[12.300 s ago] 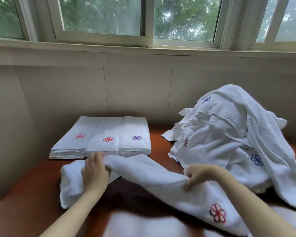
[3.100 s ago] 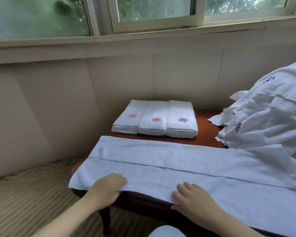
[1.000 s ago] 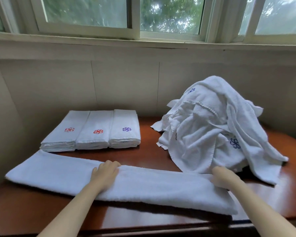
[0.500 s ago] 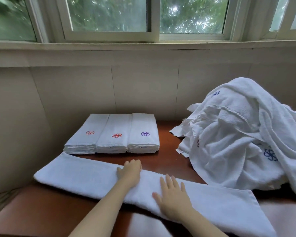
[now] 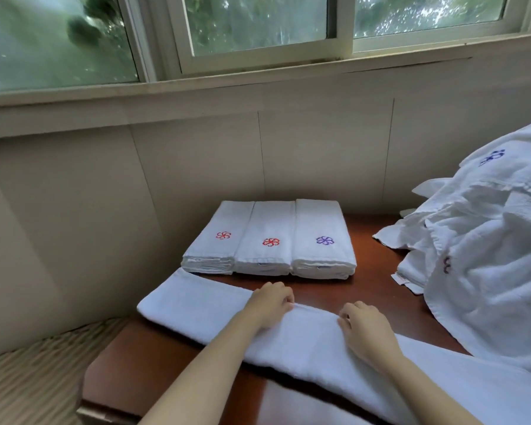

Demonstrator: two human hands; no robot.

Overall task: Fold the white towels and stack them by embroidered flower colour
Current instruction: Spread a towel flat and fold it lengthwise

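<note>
Table (image 5: 126, 366): reddish-brown wood, set against a pale panelled wall (image 5: 196, 161) below a window (image 5: 258, 23).
Long towel (image 5: 193, 305): white, folded into a narrow strip; it lies along the table's near edge, one end at the left edge and the other running out of view at lower right.
Left hand (image 5: 270, 305): on the strip's far edge near its middle; fingers curled and held together, pinching the fold of the long towel.
Right hand (image 5: 365, 329): just beside the left hand, apart from it, on the same far edge; fingers curled and close together, gripping the long towel's edge.
Left stack (image 5: 218, 240): folded white towels, red flower on top, at the table's far-left corner by the wall.
Middle stack (image 5: 265, 250): touching the left stack; red flower on top.
Right stack (image 5: 322, 253): touching the middle stack; purple flower on top.
Unfolded heap (image 5: 488, 271): crumpled white towels piled at the table's right side, a blue flower near the top; its lower part meets the strip.
</note>
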